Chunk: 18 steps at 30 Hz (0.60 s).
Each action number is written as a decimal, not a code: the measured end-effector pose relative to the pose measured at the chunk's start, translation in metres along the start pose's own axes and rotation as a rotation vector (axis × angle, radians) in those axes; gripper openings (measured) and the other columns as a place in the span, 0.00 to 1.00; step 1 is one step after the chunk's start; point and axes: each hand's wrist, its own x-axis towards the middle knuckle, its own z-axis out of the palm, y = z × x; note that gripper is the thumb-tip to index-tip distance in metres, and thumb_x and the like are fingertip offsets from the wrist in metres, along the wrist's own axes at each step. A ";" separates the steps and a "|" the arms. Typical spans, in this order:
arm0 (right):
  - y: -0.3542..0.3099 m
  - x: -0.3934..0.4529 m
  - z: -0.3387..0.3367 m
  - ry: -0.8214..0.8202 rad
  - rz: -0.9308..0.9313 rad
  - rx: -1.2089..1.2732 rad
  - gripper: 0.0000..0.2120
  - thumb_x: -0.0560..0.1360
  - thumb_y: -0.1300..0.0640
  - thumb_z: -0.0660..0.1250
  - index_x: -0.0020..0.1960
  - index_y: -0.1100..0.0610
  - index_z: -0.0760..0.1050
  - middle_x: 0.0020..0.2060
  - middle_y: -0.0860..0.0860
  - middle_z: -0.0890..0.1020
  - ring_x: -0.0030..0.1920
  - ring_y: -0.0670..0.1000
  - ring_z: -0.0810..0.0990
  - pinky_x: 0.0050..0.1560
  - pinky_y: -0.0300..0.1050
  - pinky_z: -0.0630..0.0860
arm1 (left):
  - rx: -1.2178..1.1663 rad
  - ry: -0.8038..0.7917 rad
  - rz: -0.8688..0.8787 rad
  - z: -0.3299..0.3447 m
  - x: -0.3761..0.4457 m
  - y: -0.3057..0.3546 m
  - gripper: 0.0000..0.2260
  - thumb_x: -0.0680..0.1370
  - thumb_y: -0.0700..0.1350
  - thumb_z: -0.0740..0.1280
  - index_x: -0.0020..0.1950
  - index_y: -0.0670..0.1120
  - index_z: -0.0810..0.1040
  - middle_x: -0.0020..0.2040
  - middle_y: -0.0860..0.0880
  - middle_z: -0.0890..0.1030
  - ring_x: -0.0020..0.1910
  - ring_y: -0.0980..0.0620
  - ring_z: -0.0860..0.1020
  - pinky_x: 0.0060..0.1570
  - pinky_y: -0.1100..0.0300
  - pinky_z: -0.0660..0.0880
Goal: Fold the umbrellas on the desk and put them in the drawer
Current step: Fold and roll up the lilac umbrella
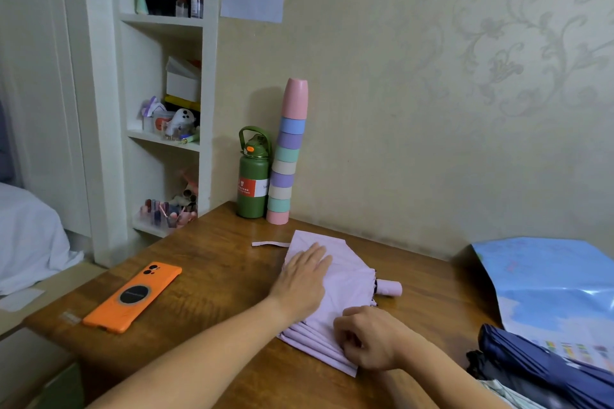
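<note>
A pale lilac umbrella (345, 282) lies collapsed on the wooden desk (216, 279), its panels flattened into pleats, its pink handle (389, 287) pointing right and its strap (269, 244) lying out to the left. My left hand (304, 279) rests flat on the far part of the fabric, fingers straight. My right hand (368, 337) has curled fingers that pinch the stacked pleats at the near edge. A navy umbrella (545, 365) lies at the desk's lower right beside a dark one (481, 363). No drawer is in view.
An orange phone (133, 297) lies on the desk's left part. A green bottle (253, 176) and a stack of pastel cups (287, 156) stand at the back by the wall. A blue plastic bag (551, 282) sits at the right. White shelves (166, 142) stand left of the desk.
</note>
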 end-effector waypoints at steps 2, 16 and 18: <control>0.000 0.006 -0.003 -0.026 0.015 0.040 0.06 0.72 0.52 0.60 0.37 0.50 0.69 0.33 0.45 0.72 0.34 0.50 0.68 0.36 0.52 0.69 | 0.005 -0.091 0.024 0.014 -0.001 -0.006 0.27 0.87 0.50 0.52 0.85 0.53 0.44 0.84 0.48 0.39 0.83 0.49 0.37 0.80 0.52 0.38; 0.086 0.099 -0.028 0.238 0.674 0.412 0.19 0.78 0.53 0.67 0.67 0.57 0.73 0.60 0.53 0.79 0.60 0.55 0.78 0.51 0.42 0.69 | -0.047 -0.200 0.094 0.050 -0.016 -0.014 0.32 0.84 0.66 0.45 0.82 0.59 0.34 0.80 0.49 0.25 0.76 0.50 0.22 0.75 0.45 0.28; 0.098 0.111 -0.019 0.186 0.789 0.524 0.10 0.77 0.50 0.68 0.52 0.55 0.76 0.47 0.51 0.79 0.46 0.53 0.78 0.42 0.43 0.68 | -0.061 -0.202 0.088 0.053 -0.017 -0.014 0.32 0.84 0.66 0.46 0.83 0.58 0.35 0.80 0.49 0.26 0.77 0.50 0.23 0.75 0.45 0.28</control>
